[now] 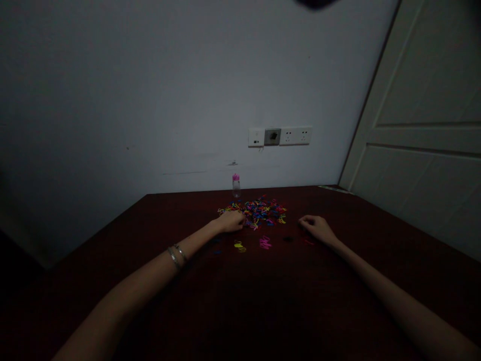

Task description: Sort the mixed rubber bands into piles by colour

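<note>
A mixed heap of small colourful clips or bands lies on the dark red table. At the heap's left front edge is my left hand, fingers curled down; what they hold, if anything, is hidden. My right hand rests to the right of the heap with its fingers curled together, and nothing can be made out in them. Nearer me lie small groups: blue, yellow, pink, black and red, the red one just below my right hand.
Behind the heap, near the wall, stands a small clear bottle with a pink top. Sockets and a switch plate are on the wall above. A pale panelled door is at the right.
</note>
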`<state>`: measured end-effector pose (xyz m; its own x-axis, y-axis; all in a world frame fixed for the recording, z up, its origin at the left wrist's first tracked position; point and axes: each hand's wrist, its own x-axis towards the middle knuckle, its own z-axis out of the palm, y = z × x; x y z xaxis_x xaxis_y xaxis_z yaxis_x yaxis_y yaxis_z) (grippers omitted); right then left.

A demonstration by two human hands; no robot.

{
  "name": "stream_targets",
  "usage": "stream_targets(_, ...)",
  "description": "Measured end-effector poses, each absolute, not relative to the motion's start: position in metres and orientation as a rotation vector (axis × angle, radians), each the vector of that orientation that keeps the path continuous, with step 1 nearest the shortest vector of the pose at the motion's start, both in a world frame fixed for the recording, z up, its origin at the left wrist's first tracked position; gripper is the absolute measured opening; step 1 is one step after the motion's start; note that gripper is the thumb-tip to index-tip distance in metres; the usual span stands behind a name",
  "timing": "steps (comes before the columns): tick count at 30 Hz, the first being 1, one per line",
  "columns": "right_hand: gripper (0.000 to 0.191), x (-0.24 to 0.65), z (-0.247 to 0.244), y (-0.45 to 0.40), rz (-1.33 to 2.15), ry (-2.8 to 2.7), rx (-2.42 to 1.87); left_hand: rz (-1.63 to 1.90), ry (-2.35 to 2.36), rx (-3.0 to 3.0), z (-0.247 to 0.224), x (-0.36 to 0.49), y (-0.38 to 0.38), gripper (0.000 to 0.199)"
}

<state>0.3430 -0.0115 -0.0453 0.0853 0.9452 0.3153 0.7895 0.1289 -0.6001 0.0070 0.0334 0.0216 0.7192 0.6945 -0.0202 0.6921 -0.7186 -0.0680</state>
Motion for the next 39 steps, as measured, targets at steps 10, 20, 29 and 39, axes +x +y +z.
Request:
stream_targets(10, 0.031, 0.341, -0.044, -0.012, 0.317, -1.72, -1.664, -0.036, -1.11, -2.971, 0.029, 0.038, 0.03, 0.015)
stream_targets(20, 0.032, 0.34, -0.043, -0.012, 0.275, -1.759, -1.716, -0.095, -0.913, -3.151, 0.021, 0.098, 0.005, 0.014)
stream_targets(29, 0.028, 0.336, -0.041, -0.015, 0.263, -1.741, -1.683, -0.13, -0.832, -3.212, 0.011, 0.115, 0.003, 0.014)
stream_targets(39, 0.026, 0.336, -0.041, -0.016, 0.244, -1.729, -1.694, -1.036, -1.343, -3.289, -0.003, 0.076, 0.047, 0.036)
